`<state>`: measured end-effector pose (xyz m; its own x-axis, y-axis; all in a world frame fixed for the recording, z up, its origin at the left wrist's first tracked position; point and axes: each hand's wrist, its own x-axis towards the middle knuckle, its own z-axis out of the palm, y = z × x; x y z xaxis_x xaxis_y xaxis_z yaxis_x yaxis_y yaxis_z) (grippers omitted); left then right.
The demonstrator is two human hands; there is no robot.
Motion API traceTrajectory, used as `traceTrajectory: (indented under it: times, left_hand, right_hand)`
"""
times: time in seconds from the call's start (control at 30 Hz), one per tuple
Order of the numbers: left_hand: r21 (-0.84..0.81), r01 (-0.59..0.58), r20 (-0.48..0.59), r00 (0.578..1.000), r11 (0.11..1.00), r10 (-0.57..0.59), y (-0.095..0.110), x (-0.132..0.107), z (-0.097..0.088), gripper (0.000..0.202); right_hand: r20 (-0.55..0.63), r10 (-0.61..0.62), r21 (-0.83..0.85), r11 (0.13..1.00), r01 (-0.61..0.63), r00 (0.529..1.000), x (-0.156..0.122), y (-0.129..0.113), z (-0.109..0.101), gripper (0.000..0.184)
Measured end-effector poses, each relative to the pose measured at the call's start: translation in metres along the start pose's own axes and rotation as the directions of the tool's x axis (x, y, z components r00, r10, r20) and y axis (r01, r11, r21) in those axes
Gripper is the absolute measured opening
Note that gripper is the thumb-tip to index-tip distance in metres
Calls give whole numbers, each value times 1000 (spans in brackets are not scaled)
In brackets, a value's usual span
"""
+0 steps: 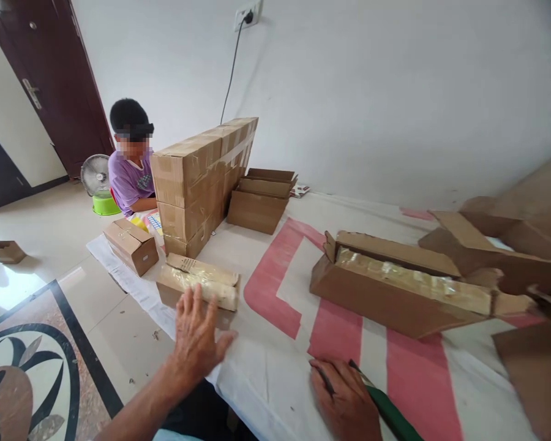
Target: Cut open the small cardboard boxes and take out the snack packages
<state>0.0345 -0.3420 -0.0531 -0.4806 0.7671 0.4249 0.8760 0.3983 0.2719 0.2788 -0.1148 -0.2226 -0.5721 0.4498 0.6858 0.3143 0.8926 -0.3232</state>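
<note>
My left hand (196, 340) reaches over a small taped cardboard box (197, 282) near the table's left edge. Its fingers are spread, with the tips at the front side of the box; whether they touch it I cannot tell. My right hand (346, 398) lies low on the cloth with its fingers curled. A thin dark object (326, 381), its kind unclear, shows between thumb and fingers. Along the outer side of that hand lies a long green thing (390, 413) with a dark pointed end, partly hidden.
Beyond my right hand stands an open carton (386, 300) with taped packages inside. Stacked taped boxes (197, 184) rise at the back left, beside an open box (259, 205) and a single box (132, 245). Open cartons (500, 245) crowd the right. A person (131, 174) sits behind the stack.
</note>
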Motion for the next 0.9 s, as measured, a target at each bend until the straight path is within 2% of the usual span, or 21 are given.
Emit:
traceTrajectory:
  times: [0.07,0.1,0.17,0.23,0.3,0.37,0.47,0.57,0.7,0.8,0.9]
  left_hand:
    - [-127,-104,-9,995,986,104,12,-3,-8,61]
    - [-172,-118,-45,993,978,112,11,-1,-14,52]
    - [-208,-55,-165,986,977,20,-5,10,-26,40]
    - [-272,38,-204,974,962,-96,-29,24,-31,35]
    - [-399,104,-118,979,911,-164,-50,36,-28,29]
    - [-518,154,-30,980,842,-197,-62,41,-22,24]
    - [-638,192,-12,966,746,-259,-64,39,-14,22]
    - [-715,219,-8,947,663,-321,-62,34,-12,25]
    - [-772,243,46,943,587,-329,-67,32,-11,29]
    - [-800,253,97,950,544,-298,-75,34,-8,30]
    - [-825,256,157,960,503,-230,-83,39,-6,28]
  right_hand:
    - [-3,8,0,1000,-8,1000,2,-4,-2,20]
    - [-6,9,1,1000,-9,1000,4,-6,-3,19]
    - [-13,12,3,1000,-12,1000,8,-9,-5,19]
    - [-10,42,12,999,-42,999,11,-11,-6,20]
    - [21,108,39,993,-109,994,13,-11,-6,22]
    - [77,193,86,976,-200,978,16,-13,-6,24]
    - [189,323,218,907,-360,927,27,-25,-5,33]
    - [308,401,376,782,-498,863,49,-48,-4,54]
    - [402,377,507,667,-546,834,80,-81,-4,71]
    - [419,366,529,645,-551,831,90,-97,-8,73]
    - [408,390,512,651,-561,825,82,-105,-17,72]
